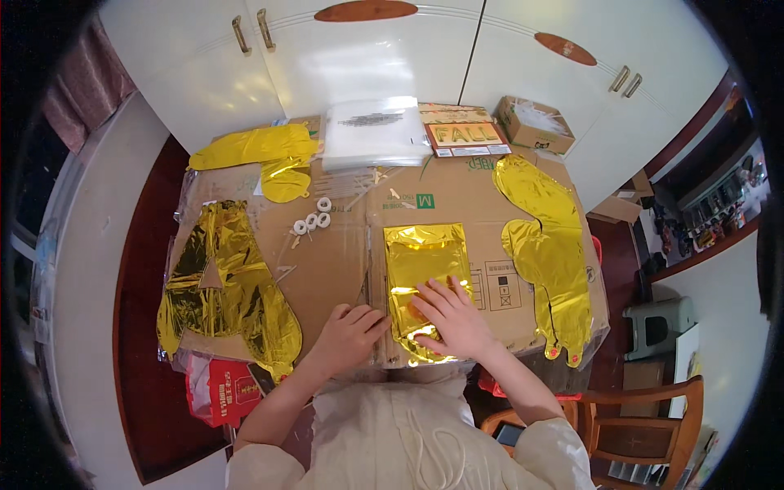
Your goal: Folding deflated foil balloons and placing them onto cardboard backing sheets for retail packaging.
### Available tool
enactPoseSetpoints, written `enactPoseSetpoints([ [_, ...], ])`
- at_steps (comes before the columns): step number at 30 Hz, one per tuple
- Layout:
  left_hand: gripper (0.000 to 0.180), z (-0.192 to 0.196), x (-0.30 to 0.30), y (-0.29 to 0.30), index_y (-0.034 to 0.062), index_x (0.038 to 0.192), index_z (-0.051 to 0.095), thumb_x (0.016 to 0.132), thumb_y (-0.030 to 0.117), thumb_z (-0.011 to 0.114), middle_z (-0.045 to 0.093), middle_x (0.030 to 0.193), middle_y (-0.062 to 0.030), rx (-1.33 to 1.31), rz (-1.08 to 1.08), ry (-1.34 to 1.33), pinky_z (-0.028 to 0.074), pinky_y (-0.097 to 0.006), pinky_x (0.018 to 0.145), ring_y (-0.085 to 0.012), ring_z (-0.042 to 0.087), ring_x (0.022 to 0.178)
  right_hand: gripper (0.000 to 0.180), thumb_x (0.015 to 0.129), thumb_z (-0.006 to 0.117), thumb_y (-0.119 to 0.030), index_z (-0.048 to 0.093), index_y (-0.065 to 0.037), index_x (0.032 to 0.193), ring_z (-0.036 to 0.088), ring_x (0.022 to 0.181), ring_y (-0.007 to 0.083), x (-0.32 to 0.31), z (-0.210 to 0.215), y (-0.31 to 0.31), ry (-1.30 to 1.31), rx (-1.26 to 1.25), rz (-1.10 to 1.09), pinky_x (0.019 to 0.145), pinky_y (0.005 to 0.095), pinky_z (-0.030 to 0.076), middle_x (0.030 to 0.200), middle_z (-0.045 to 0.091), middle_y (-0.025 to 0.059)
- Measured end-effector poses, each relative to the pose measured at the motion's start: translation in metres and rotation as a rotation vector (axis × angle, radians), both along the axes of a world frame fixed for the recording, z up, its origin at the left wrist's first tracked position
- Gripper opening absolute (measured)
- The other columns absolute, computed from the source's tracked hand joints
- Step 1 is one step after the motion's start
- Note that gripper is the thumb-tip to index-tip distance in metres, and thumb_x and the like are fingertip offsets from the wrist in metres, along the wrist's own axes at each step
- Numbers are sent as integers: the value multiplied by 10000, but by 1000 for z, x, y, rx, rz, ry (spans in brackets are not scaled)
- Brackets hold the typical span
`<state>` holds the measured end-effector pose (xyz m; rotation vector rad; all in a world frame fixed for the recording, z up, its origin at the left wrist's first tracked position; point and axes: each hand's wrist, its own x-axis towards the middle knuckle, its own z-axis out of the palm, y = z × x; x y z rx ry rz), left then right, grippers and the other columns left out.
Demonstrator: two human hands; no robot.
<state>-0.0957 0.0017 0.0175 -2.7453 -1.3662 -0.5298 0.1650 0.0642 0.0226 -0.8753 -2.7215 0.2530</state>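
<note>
While flat, gold foil packet (425,269) lies under right hand (451,320), seemingly.

Your right hand (454,321) lies flat on a folded gold foil balloon (425,278) on the cardboard-covered surface (327,269); your left hand (347,335) rests just beside it. More gold balloons (224,286) lie at both sides, and small tape rolls (314,219) sit farther up.

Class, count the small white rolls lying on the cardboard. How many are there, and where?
4 small white rolls, clustered on the cardboard left of centre, below the yellow foil balloon; more could be hidden.
</note>
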Motion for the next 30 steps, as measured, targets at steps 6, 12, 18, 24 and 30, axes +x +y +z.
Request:
enactPoseSetpoints([
  [6,405,-1,-3,1,186,1178,672,779,148,616,602,1172,8,-11,-27,23,379,-402,908,-169,546,1117,614,880,615,-485,516,-107,1354,393,1364,354,-1,-4,1,-31,-17,-5,1160,585,212,1429,462,156],
  [12,388,-6,0,1,189,1181,668,802,141,601,597,1272,16,-50,-42,-2,376,-407,925,-156,528,1196,561,890,606,-477,540,-164,1351,388,1371,345,-2,-3,1,-70,-13,10,1158,585,218,1429,466,131],
  [18,382,-7,1,0,157,1205,638,830,127,578,585,1351,1,-116,-40,-21,373,-418,970,-162,510,1263,549,904,593,-463,534,-171,1365,396,1367,343,-2,-4,1,-59,-9,12,1154,580,229,1430,471,128],
  [24,371,-5,1,0,109,1216,598,848,116,559,594,1337,-40,-142,-47,-36,383,-425,982,-174,513,1272,532,924,569,-461,537,-180,1374,408,1357,339,-2,-4,1,-79,21,15,1153,560,243,1436,473,121],
  [30,346,-7,2,0,106,1248,557,902,89,562,581,1352,-76,-247,-25,-174,377,-438,1030,-205,543,1254,542,925,559,-489,545,-184,1373,428,1339,327,-3,2,-1,-72,45,45,1096,512,320,1446,478,88],
])
